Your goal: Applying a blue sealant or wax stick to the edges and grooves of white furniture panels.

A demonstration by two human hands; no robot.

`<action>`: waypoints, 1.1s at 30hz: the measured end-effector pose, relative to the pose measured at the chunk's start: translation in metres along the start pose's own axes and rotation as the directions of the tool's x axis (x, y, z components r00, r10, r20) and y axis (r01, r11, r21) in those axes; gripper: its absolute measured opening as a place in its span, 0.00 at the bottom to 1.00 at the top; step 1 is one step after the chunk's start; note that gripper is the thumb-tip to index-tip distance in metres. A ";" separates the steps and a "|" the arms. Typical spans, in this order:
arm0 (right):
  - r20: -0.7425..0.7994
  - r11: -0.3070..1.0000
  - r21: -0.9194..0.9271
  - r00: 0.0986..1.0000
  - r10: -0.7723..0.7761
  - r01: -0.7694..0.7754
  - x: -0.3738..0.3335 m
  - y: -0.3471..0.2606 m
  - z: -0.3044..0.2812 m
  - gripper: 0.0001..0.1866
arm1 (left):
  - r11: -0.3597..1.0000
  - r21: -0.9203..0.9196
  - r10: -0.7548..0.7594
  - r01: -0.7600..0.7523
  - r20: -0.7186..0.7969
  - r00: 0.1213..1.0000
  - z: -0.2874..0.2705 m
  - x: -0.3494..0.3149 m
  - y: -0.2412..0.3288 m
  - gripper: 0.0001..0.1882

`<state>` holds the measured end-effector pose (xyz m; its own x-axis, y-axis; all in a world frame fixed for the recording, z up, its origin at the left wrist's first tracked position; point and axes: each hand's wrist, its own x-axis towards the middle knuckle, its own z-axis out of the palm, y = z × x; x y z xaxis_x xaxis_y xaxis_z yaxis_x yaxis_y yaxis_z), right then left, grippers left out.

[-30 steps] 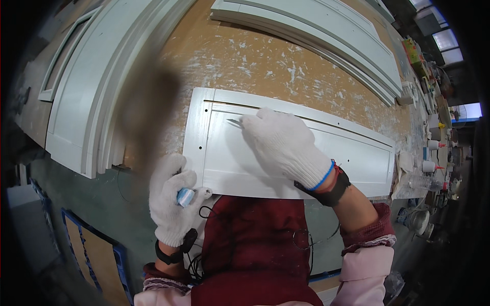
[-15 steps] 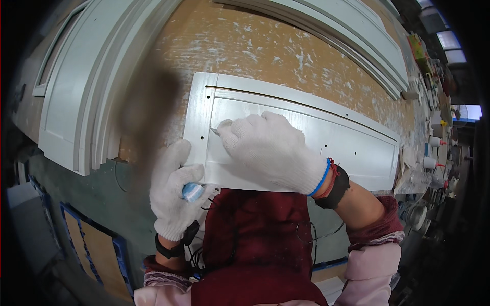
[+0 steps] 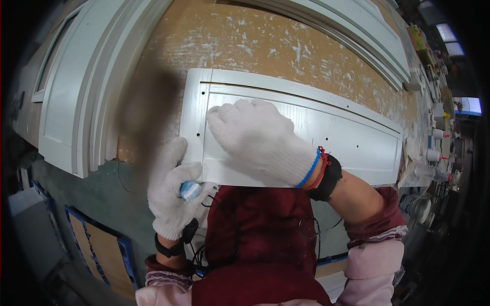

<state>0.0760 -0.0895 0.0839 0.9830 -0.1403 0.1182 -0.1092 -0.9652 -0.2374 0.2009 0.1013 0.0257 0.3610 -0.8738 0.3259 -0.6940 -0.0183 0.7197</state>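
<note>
The panel (image 3: pixel 319 125) lies on the worktop (image 3: pixel 265 51) at twelve o'clock from the apron (image 3: pixel 260 229), probably for easy reach; at its eight o'clock corner the left hand (image 3: pixel 173 191) curls round a blue-white wad (image 3: pixel 190 190), perhaps steadying the edge. The right hand (image 3: pixel 258 135) bends over the panel, how closed I cannot tell; since the earlier frame it has shifted toward nine o'clock, hiding the grey tip.

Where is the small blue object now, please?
The small blue object is in the left hand, left of centre in the head view, near the left end of the white panel.
</note>
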 end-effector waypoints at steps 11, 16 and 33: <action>0.190 0.989 0.093 0.977 0.099 -0.118 0.007 -0.001 -0.001 0.11 | 1.000 0.016 -0.017 0.018 -0.040 0.999 0.000 0.000 0.000 0.24; 0.094 0.979 0.128 0.985 0.148 -0.159 0.007 -0.006 -0.001 0.11 | 1.000 0.015 -0.026 0.027 -0.050 0.998 0.002 0.002 0.003 0.26; 0.190 0.988 -0.108 0.973 0.128 -0.109 0.013 -0.009 0.007 0.12 | 0.994 0.088 0.066 -0.060 -0.067 0.996 -0.002 0.010 0.006 0.21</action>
<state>0.0913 -0.0809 0.0806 0.9709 -0.2184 -0.0981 -0.2309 -0.9623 -0.1435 0.2016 0.0937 0.0345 0.3553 -0.8384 0.4133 -0.7667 -0.0084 0.6419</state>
